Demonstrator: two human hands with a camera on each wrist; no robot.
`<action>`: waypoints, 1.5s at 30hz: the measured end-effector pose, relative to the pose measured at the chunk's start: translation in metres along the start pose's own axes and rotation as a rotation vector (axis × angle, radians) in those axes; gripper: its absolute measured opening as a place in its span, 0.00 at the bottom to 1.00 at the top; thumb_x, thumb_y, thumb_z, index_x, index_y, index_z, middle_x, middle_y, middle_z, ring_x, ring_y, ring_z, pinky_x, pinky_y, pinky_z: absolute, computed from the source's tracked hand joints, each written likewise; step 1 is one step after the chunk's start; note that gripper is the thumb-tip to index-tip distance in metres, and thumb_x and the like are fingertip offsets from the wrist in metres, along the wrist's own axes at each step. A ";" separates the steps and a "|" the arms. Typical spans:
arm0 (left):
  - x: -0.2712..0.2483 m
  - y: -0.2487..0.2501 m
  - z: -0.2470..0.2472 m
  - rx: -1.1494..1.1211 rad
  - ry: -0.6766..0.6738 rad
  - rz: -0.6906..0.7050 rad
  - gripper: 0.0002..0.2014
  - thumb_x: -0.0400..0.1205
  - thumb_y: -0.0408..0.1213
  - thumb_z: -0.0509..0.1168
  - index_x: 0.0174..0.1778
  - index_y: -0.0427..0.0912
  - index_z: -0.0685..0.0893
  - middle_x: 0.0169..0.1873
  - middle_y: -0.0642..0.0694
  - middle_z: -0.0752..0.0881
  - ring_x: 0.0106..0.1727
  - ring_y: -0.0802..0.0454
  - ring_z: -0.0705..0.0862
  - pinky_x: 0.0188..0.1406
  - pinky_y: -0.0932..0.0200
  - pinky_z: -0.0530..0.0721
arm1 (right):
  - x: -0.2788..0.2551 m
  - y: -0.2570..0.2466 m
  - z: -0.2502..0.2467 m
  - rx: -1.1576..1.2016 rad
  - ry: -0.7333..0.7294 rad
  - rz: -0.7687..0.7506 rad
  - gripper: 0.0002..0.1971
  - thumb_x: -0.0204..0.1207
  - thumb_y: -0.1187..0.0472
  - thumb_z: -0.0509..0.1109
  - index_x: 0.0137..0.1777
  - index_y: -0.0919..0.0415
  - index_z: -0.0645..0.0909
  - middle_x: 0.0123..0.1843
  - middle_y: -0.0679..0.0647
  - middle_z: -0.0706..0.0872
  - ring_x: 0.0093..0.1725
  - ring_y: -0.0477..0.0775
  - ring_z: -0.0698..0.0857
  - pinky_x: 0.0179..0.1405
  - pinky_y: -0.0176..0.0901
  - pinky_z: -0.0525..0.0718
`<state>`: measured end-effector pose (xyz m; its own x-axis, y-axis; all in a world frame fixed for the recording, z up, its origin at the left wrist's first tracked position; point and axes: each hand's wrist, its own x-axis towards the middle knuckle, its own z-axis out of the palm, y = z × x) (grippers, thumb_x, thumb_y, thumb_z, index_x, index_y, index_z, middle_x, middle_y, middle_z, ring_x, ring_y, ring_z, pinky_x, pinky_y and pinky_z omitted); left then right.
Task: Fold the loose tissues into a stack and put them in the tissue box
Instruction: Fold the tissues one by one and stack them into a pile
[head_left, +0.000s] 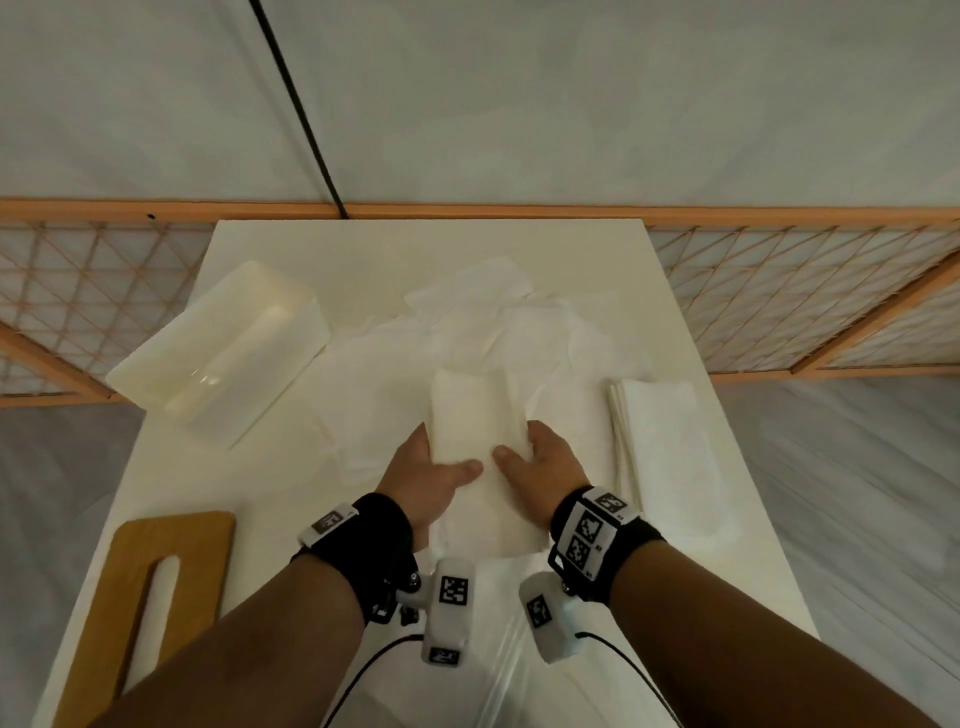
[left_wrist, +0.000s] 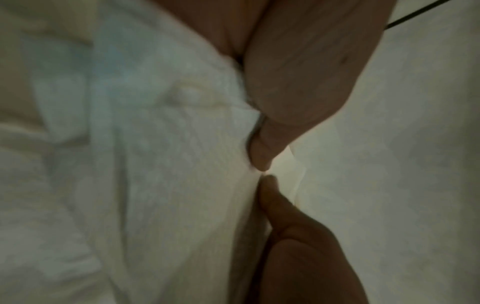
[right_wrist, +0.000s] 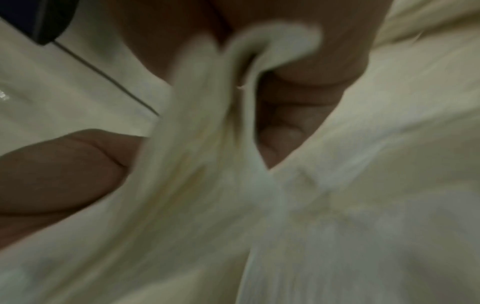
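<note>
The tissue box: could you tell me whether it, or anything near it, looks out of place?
The box sits askew at the table's left edge, one corner overhanging. Behind the hands, loose tissues lie crumpled, unlike the neat stack on the right.

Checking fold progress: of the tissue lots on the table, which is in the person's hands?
The folded tissue at centre, gripped by the left hand and right hand. The folded stack to its right and the loose tissues behind lie untouched.
</note>
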<state>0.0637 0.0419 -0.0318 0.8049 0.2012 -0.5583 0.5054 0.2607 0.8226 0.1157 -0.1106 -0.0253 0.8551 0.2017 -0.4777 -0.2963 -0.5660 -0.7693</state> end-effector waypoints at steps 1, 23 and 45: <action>0.004 0.002 0.012 0.027 -0.008 -0.001 0.23 0.78 0.26 0.76 0.68 0.44 0.82 0.56 0.42 0.92 0.56 0.42 0.91 0.57 0.36 0.90 | 0.002 0.003 -0.012 0.011 0.040 0.006 0.15 0.86 0.52 0.69 0.68 0.57 0.77 0.60 0.52 0.88 0.52 0.51 0.87 0.44 0.39 0.83; 0.032 -0.017 0.205 0.876 -0.056 -0.102 0.36 0.73 0.61 0.76 0.69 0.43 0.73 0.63 0.45 0.84 0.60 0.43 0.86 0.54 0.50 0.88 | 0.038 0.108 -0.186 -0.336 0.324 0.299 0.35 0.81 0.36 0.67 0.79 0.59 0.72 0.75 0.59 0.78 0.72 0.66 0.79 0.71 0.58 0.79; 0.009 0.033 0.015 1.097 0.049 -0.370 0.13 0.83 0.41 0.65 0.45 0.33 0.87 0.42 0.36 0.92 0.46 0.36 0.93 0.48 0.49 0.92 | -0.014 0.024 -0.046 -0.624 -0.156 0.005 0.21 0.76 0.40 0.74 0.61 0.54 0.80 0.60 0.53 0.85 0.58 0.56 0.85 0.56 0.48 0.86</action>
<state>0.0923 0.0384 -0.0081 0.5510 0.3259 -0.7682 0.7247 -0.6434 0.2469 0.1167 -0.1640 -0.0173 0.7685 0.2847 -0.5730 0.0433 -0.9166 -0.3974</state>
